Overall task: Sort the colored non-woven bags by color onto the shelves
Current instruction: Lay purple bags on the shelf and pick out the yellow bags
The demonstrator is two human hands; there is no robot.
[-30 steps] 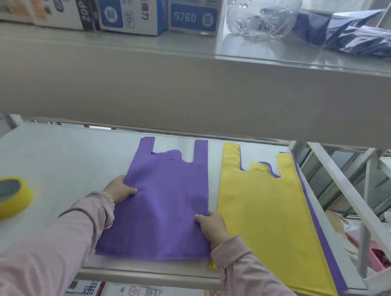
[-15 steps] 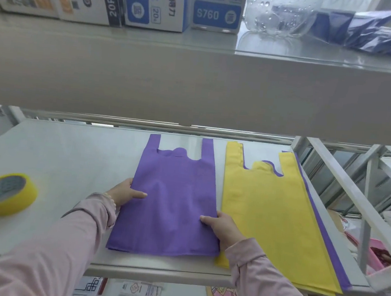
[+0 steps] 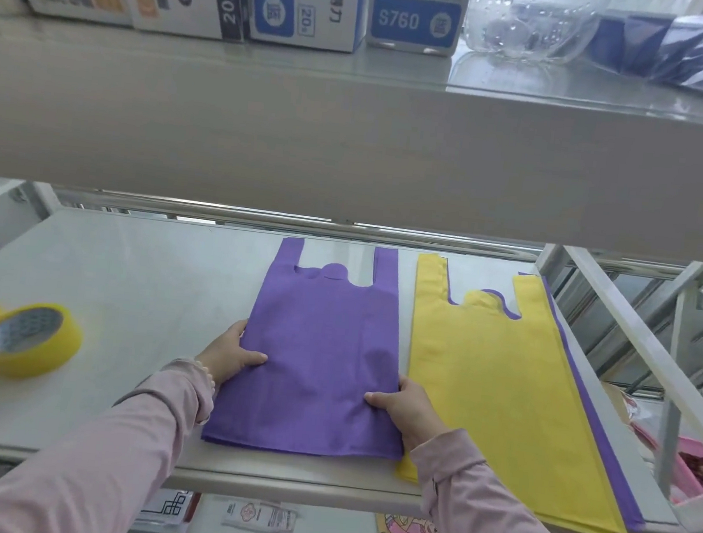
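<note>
A purple non-woven bag lies flat on the grey shelf, handles pointing away from me. My left hand grips its left edge, thumb on top. Gripping the right edge the same way is my right hand. Just to the right lies a yellow bag on a stack, with another purple bag showing under it along its right side. The yellow stack overhangs the shelf's front edge.
Two rolls of yellow tape stand at the shelf's left. The shelf above carries boxes, a clear plastic bottle and dark blue bags. White frame bars rise at the right. Packets lie on the shelf below.
Both hands have slid the purple bag a little to the right, closer to the yellow stack, keeping hold of its edges. My view has tilted slightly.
</note>
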